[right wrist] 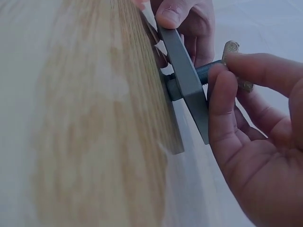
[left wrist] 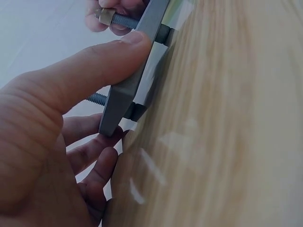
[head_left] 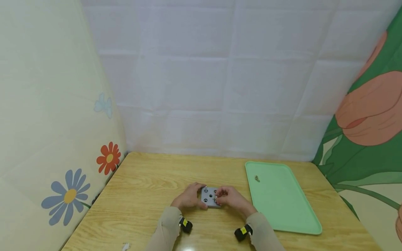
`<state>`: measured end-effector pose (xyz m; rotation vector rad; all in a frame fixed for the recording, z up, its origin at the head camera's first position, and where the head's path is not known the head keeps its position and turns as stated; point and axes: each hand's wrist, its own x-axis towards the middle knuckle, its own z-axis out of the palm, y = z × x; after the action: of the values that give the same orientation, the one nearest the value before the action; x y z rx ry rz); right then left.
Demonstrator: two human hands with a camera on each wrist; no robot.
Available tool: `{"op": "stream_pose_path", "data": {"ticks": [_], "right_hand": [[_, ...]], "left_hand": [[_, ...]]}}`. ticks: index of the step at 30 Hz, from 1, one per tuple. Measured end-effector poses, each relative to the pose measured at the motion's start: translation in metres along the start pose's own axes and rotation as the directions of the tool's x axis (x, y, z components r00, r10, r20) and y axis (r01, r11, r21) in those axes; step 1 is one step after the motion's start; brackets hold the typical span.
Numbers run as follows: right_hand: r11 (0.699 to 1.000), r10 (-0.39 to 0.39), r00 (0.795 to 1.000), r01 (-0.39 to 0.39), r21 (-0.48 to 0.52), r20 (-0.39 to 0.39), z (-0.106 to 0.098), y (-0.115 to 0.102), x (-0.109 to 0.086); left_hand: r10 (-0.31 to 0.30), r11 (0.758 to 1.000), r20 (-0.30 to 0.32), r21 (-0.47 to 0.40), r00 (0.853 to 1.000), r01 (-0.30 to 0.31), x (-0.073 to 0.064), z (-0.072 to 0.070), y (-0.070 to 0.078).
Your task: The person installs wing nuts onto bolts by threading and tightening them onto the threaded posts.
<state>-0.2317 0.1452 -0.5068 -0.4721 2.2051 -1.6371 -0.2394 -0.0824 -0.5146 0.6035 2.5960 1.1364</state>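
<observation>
Wears a long, plain beige left sleeve (head_left: 164, 228), visibly creased along its length. Wears a right sleeve (head_left: 264, 229) of the same beige colour. Carries a small, blocky black left wrist camera (head_left: 187, 227), marked with a bright yellow patch (head_left: 185, 222). Carries a matching black right wrist camera (head_left: 240, 235), likewise marked with a second yellow patch (head_left: 243, 230). Leaves the left hand (head_left: 189, 197) and right hand (head_left: 235, 199) bare.

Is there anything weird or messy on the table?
One thing: a small whitish scrap lies near the table's front edge, away from the green tray and the grey plate. It looks like a stray bit, but it's too small to tell what it is. I see no spills.
</observation>
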Motion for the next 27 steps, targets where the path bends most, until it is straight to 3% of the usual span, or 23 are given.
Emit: {"op": "stream_pose_path", "data": {"ticks": [7,14,21,27], "right_hand": [[0.999,0.019,1.000,-0.019,0.027,-0.004,-0.0009,-0.0022,-0.0006],[0.987,0.043,0.999,-0.044,0.152,0.009,0.0003,-0.0063,-0.0015],[0.996,0.036,0.999,-0.036,0.085,0.006,-0.0001,-0.0037,-0.0019],[0.996,0.030,1.000,-0.030,0.086,0.006,0.0001,-0.0013,-0.0006]], "left_hand": [[-0.013,1.000,-0.016,-0.010,1.000,0.013,0.0024,0.0022,-0.0017],[-0.018,1.000,-0.028,-0.016,0.999,0.018,0.0019,0.0044,-0.0029],[-0.028,0.998,-0.024,-0.049,0.999,0.027,0.0003,0.0040,-0.0024],[-0.012,0.999,-0.030,-0.047,0.999,0.011,0.0004,0.0038,-0.0023]]}}
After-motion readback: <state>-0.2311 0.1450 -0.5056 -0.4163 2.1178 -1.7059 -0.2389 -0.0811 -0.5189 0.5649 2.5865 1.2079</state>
